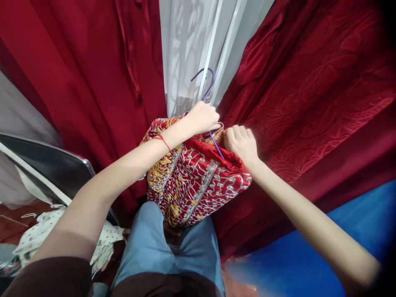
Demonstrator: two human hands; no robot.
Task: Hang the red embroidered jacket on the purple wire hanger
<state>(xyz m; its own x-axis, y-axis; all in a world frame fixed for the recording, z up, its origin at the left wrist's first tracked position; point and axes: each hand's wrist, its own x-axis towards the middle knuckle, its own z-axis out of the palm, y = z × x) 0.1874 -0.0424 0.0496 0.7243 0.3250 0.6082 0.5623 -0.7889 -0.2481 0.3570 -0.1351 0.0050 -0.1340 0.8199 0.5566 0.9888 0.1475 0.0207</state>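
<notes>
A red garment point(198, 177) covered in silver and gold embroidery hangs in front of my legs. A purple clothes hanger point(212, 84) has its hook sticking up above the garment. Part of its arm runs into the red-lined neck opening. My left hand point(203, 117) is closed around the hanger just below the hook. To its right, my right hand point(243, 144) is closed at the edge of the garment's neck opening, and its fingertips are hidden. The lower part of the garment reaches down to my knees.
Long red drapes point(93, 82) hang at the left, and patterned red cloth point(309, 90) at the right. White upright bars point(221, 45) stand between them. A black chair back point(46, 165) is at the left, above a spotted white cloth point(43, 231). Blue material point(309, 255) lies lower right.
</notes>
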